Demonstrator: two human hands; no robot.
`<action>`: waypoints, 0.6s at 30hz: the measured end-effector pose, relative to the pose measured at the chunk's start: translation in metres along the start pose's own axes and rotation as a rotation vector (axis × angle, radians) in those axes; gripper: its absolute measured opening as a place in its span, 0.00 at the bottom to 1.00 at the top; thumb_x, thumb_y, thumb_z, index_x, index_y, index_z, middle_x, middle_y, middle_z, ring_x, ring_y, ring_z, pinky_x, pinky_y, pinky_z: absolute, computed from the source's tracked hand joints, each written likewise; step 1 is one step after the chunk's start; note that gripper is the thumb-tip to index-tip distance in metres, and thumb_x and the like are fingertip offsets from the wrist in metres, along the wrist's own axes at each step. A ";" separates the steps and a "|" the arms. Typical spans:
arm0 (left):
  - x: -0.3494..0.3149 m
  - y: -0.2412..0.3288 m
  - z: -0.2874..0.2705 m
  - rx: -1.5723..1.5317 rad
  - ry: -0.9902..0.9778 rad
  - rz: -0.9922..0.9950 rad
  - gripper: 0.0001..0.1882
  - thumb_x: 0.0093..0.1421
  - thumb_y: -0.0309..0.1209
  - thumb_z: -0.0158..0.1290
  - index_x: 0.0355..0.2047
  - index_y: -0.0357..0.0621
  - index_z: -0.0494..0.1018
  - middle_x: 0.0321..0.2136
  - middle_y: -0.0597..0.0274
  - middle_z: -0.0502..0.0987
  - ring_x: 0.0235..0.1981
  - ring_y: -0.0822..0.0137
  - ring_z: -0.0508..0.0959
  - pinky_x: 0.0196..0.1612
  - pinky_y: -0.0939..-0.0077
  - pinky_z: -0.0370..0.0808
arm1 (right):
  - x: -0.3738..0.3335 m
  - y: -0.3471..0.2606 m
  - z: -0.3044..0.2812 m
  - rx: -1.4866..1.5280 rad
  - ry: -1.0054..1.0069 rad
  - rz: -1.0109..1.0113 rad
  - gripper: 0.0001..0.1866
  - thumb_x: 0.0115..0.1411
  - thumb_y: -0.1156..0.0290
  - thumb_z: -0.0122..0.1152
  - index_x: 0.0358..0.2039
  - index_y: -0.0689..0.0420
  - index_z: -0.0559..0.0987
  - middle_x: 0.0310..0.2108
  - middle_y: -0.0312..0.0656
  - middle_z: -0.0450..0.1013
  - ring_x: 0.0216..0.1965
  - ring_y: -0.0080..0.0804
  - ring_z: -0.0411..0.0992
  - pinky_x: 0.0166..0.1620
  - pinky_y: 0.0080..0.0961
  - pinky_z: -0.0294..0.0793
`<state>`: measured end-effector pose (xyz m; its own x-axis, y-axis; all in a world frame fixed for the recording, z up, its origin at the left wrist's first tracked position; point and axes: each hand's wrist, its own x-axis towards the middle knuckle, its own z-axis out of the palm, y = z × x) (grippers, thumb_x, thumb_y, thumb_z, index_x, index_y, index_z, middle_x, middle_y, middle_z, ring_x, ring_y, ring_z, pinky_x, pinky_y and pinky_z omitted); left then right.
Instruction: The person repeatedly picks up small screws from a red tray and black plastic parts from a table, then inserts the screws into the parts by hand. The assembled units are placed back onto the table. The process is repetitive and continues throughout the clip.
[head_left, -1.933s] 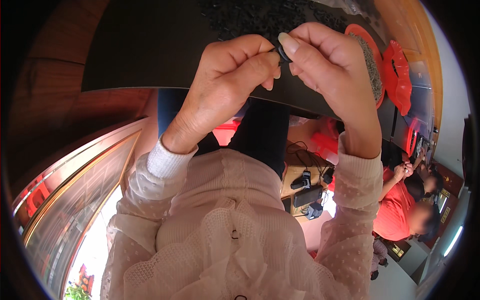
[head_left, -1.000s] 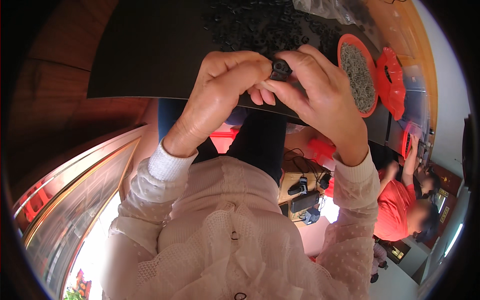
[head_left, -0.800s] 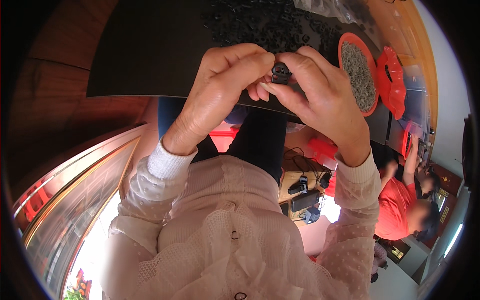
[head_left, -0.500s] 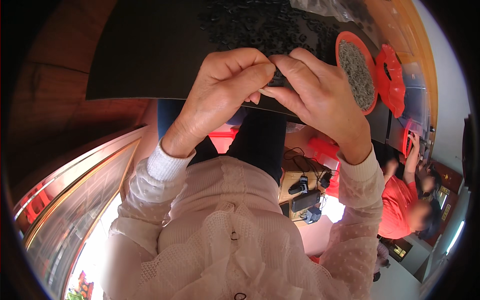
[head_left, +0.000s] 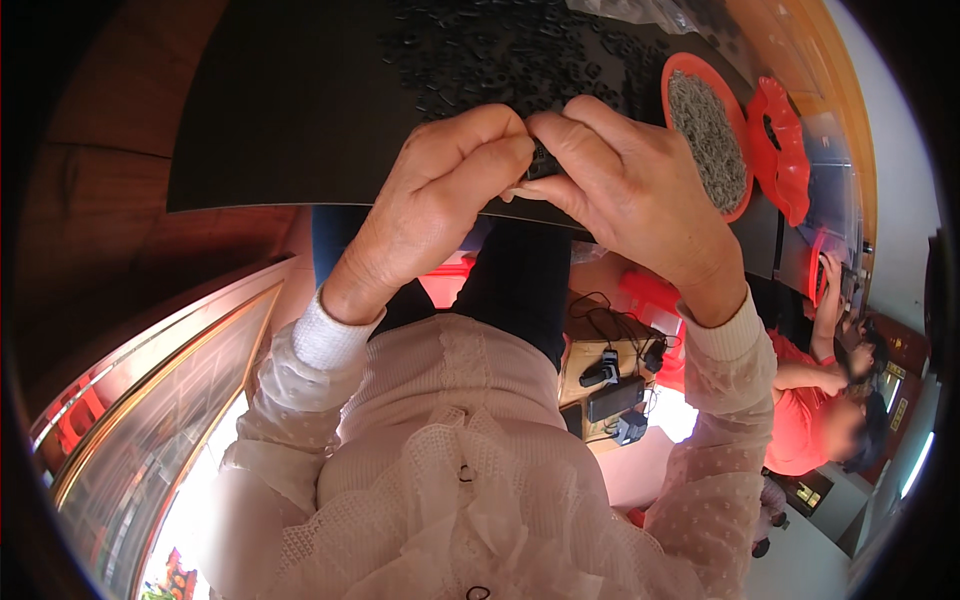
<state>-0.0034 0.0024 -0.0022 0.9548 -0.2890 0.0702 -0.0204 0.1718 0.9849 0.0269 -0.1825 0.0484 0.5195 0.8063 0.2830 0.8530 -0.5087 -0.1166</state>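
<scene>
Above the near edge of the dark mat (head_left: 290,140), both my hands meet over a small black plastic part (head_left: 542,163). My right hand (head_left: 640,190) grips it between the thumb below and the bent fingers above. On the other side, my left hand (head_left: 440,195) is closed, thumb and forefinger pinched at the part's left end. The fingers cover most of the part, so its full shape is hidden. Many loose black plastic pieces (head_left: 500,60) lie spread on the mat beyond my hands.
Right of my right hand stands an orange-red bowl (head_left: 723,82) of thin grey metal pieces (head_left: 708,140). Beside it is a red wavy-rimmed dish (head_left: 782,150). Below the table, a wooden box (head_left: 580,360) carries cables and chargers. Another person in red (head_left: 800,430) sits at far right.
Both hands have shifted slightly left together, still closed around the black part. At far right, the other person's arms have moved.
</scene>
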 end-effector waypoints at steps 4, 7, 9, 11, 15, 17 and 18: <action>-0.001 0.002 -0.001 -0.005 -0.037 -0.044 0.11 0.60 0.29 0.44 0.25 0.35 0.69 0.18 0.65 0.67 0.22 0.75 0.67 0.27 0.78 0.65 | -0.001 -0.001 -0.001 -0.005 0.002 -0.007 0.24 0.46 0.59 0.67 0.39 0.62 0.74 0.28 0.39 0.67 0.22 0.35 0.69 0.24 0.27 0.70; -0.002 0.002 -0.002 -0.074 -0.051 -0.058 0.10 0.58 0.30 0.44 0.23 0.37 0.67 0.18 0.67 0.65 0.21 0.77 0.64 0.25 0.81 0.61 | 0.000 -0.004 -0.003 -0.029 -0.016 -0.007 0.23 0.47 0.58 0.66 0.38 0.61 0.74 0.28 0.38 0.67 0.23 0.34 0.70 0.24 0.26 0.71; -0.003 0.003 0.002 -0.113 -0.010 -0.055 0.10 0.56 0.30 0.44 0.19 0.42 0.65 0.16 0.71 0.62 0.18 0.81 0.57 0.21 0.84 0.53 | 0.001 -0.009 -0.005 -0.078 -0.037 0.008 0.20 0.49 0.58 0.64 0.35 0.58 0.73 0.28 0.37 0.66 0.25 0.32 0.72 0.26 0.26 0.72; -0.003 0.005 0.000 -0.175 -0.036 -0.097 0.09 0.55 0.30 0.44 0.19 0.41 0.65 0.17 0.70 0.63 0.18 0.81 0.58 0.20 0.84 0.53 | 0.000 -0.009 -0.005 -0.081 -0.040 0.001 0.20 0.49 0.56 0.64 0.35 0.58 0.73 0.28 0.37 0.66 0.25 0.33 0.72 0.26 0.26 0.72; -0.001 0.003 -0.007 -0.250 -0.137 -0.090 0.09 0.57 0.27 0.43 0.25 0.33 0.68 0.21 0.65 0.65 0.23 0.77 0.65 0.26 0.84 0.61 | 0.001 -0.008 -0.004 -0.091 -0.023 -0.029 0.20 0.50 0.54 0.63 0.33 0.58 0.72 0.27 0.37 0.66 0.24 0.33 0.72 0.25 0.26 0.72; -0.002 -0.002 -0.006 -0.154 -0.133 0.029 0.08 0.56 0.26 0.43 0.25 0.32 0.68 0.22 0.64 0.65 0.23 0.77 0.65 0.25 0.83 0.61 | 0.001 -0.009 -0.005 -0.091 -0.036 -0.029 0.20 0.51 0.54 0.63 0.32 0.58 0.72 0.27 0.37 0.66 0.23 0.33 0.71 0.25 0.26 0.72; -0.003 -0.004 -0.006 -0.107 -0.131 0.088 0.08 0.56 0.26 0.43 0.25 0.32 0.68 0.22 0.63 0.65 0.23 0.77 0.65 0.25 0.83 0.61 | 0.001 -0.010 -0.005 -0.091 -0.044 -0.027 0.20 0.51 0.54 0.63 0.31 0.58 0.71 0.27 0.38 0.66 0.23 0.33 0.71 0.24 0.26 0.72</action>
<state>-0.0041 0.0085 -0.0070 0.9036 -0.3874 0.1826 -0.0643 0.2987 0.9522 0.0190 -0.1779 0.0544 0.4993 0.8317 0.2429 0.8599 -0.5100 -0.0213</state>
